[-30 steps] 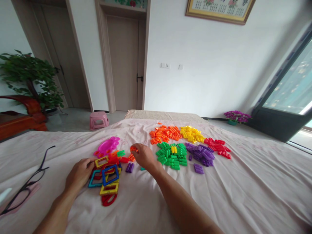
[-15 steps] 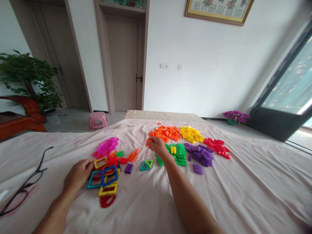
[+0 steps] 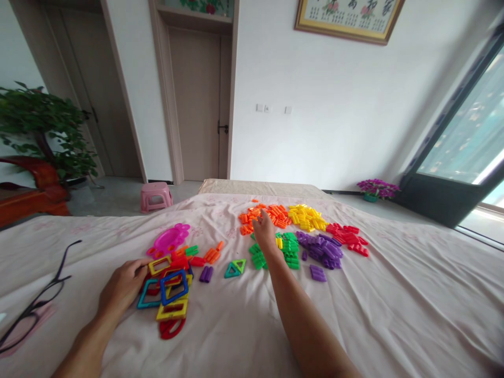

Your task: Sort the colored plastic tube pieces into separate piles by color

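Note:
My left hand (image 3: 125, 283) is at the left of a heap of magnetic frames, its fingers closed on the edge of a yellow frame (image 3: 168, 259). A blue square frame (image 3: 162, 290), a teal one (image 3: 138, 301) and a red curved piece (image 3: 172, 336) lie in the same heap. My right hand (image 3: 264, 231) is over the near edge of the orange pieces (image 3: 280, 214), thumb and index finger apart, with nothing seen between them. Green pieces (image 3: 291, 251) lie just beside and below it; its other fingers are hidden.
Yellow (image 3: 307, 217), purple (image 3: 325, 251) and red pieces (image 3: 346, 235) lie to the right. A pink tray (image 3: 171, 239), two triangles (image 3: 235, 268) and a purple pair (image 3: 206, 274) are nearer the left. Glasses (image 3: 35, 304) rest on the cloth at far left.
My right hand has moved slightly right, from the left edge of the orange pile to over it. The orange piece at its fingertips is no longer seen there, and the fingers have parted.

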Available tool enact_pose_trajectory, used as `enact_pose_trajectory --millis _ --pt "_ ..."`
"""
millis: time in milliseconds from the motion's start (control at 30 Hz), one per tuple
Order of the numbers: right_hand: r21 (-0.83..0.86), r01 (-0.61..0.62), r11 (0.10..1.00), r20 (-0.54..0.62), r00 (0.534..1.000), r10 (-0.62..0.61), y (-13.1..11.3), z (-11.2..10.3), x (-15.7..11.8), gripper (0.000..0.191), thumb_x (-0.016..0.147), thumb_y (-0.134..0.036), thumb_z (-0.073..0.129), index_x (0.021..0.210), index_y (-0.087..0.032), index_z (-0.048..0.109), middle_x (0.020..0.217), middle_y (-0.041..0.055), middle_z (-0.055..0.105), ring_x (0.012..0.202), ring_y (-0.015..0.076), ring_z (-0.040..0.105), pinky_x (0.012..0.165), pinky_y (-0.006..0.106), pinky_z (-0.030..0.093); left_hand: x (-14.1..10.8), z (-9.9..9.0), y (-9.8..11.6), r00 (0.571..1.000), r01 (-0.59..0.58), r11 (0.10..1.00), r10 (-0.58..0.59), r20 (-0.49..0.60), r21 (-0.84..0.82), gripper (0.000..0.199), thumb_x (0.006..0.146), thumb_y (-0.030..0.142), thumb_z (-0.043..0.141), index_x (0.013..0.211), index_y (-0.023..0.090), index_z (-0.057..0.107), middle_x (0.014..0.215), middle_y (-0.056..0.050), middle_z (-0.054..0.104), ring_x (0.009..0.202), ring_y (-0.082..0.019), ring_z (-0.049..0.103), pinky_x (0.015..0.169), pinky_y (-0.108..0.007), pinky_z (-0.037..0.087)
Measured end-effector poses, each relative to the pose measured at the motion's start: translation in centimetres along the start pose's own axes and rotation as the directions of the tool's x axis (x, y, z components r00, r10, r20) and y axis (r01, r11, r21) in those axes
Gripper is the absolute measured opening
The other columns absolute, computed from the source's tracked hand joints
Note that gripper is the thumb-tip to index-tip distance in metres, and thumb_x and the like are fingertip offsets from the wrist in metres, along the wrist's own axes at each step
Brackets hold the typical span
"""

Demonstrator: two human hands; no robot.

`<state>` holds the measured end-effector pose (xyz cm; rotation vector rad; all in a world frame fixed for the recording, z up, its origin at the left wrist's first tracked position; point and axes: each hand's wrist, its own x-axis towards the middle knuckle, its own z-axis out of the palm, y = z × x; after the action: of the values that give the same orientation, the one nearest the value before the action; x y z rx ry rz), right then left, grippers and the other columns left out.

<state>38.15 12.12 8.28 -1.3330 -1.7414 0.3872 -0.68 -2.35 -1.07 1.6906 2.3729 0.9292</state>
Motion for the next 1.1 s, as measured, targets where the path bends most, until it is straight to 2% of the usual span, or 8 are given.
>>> enact_pose_trajectory --millis 100,267,367,467,600,667,967,1100 --pt "0.003 -0.015 1.000 -0.030 0.999 0.015 0.3 -1.3 0.3 0.044 0.085 -0.021 0.050 0.126 -0.017 0.067 0.110 0.0116 0.072 0.105 0.0240 0.065 0.091 0.034 0.052 0.0 0.0 0.0 1.000 -0.003 1.000 0.003 0.008 0.001 0.040 0.087 0.037 0.045 0.104 0.022 0.078 0.111 -0.008 0.077 0.101 -0.024 0.071 0.090 -0.029 0.053" --pt "-0.268 -0.009 0.963 0.215 0.974 0.068 1.2 -5.1 0.5 0.038 0.083 -0.020 0.057 0.118 -0.017 0.072 0.112 0.0092 0.074 0.103 0.0237 0.067 0.090 0.032 0.050 0.0 -0.1 0.1 1.000 0.001 1.000 -0.001 0.022 -0.001 0.042 0.086 0.038 0.045 0.105 0.020 0.078 0.112 -0.009 0.077 0.102 -0.024 0.071 0.091 -0.029 0.053" --pt "-0.483 0.003 0.876 0.264 0.954 0.142 2.0 -7.5 0.5 0.048 0.080 -0.022 0.068 0.128 -0.019 0.069 0.125 0.0114 0.071 0.116 0.0275 0.064 0.097 0.035 0.047 0.0 -0.1 0.2 1.000 0.006 1.000 -0.006 0.016 -0.002 0.041 0.086 0.037 0.044 0.103 0.020 0.078 0.111 -0.008 0.077 0.103 -0.024 0.071 0.091 -0.029 0.053" --pt "-0.571 0.044 0.820 0.348 0.917 0.193 2.7 -8.8 0.3 0.058 0.074 -0.022 0.076 0.132 -0.024 0.067 0.128 0.0100 0.069 0.119 0.0284 0.062 0.098 0.035 0.046 0.0 0.0 0.2 1.000 0.015 1.000 -0.014 0.017 -0.002 0.041 0.086 0.037 0.044 0.102 0.021 0.078 0.110 -0.008 0.078 0.101 -0.024 0.072 0.090 -0.029 0.054" --pt "-0.591 0.055 0.805 0.443 0.856 0.267 3.5 -8.8 0.1 0.059 0.071 -0.014 0.072 0.128 -0.029 0.070 0.127 0.0059 0.070 0.116 0.0256 0.064 0.091 0.031 0.048 0.0 0.1 0.0 1.000 -0.004 1.000 0.004 0.008 -0.008 0.040 0.086 0.037 0.045 0.102 0.021 0.078 0.110 -0.008 0.078 0.102 -0.024 0.071 0.090 -0.029 0.054" --pt "-0.602 0.040 0.798 0.441 0.849 0.290 3.7 -8.4 0.0 0.056 0.072 -0.010 0.068 0.125 -0.028 0.071 0.123 0.0060 0.072 0.113 0.0245 0.066 0.087 0.029 0.047 0.1 0.1 -0.1 1.000 -0.013 1.000 0.013 0.000 -0.011 0.040 0.086 0.037 0.045 0.102 0.021 0.078 0.109 -0.007 0.078 0.101 -0.023 0.072 0.090 -0.028 0.054" --pt "-0.585 -0.041 0.810 0.312 0.910 0.272 4.9 -7.1 0.4 0.044 0.070 -0.010 0.069 0.111 -0.022 0.078 0.113 0.0090 0.075 0.106 0.0231 0.067 0.082 0.026 0.045 0.0 -0.1 0.2 1.000 0.005 1.000 -0.005 -0.002 -0.024 0.039 0.085 0.038 0.046 0.100 0.022 0.078 0.108 -0.007 0.078 0.100 -0.024 0.072 0.088 -0.028 0.054" --pt "-0.552 -0.062 0.831 0.260 0.935 0.243 4.5 -7.3 0.6 0.031 0.073 -0.011 0.065 0.099 -0.017 0.080 0.099 0.0101 0.076 0.093 0.0210 0.068 0.076 0.025 0.045 -0.2 -0.3 0.6 1.000 0.008 1.000 -0.008 -0.003 -0.023 0.038 0.084 0.037 0.046 0.099 0.023 0.078 0.107 -0.007 0.078 0.098 -0.024 0.072 0.088 -0.028 0.054"
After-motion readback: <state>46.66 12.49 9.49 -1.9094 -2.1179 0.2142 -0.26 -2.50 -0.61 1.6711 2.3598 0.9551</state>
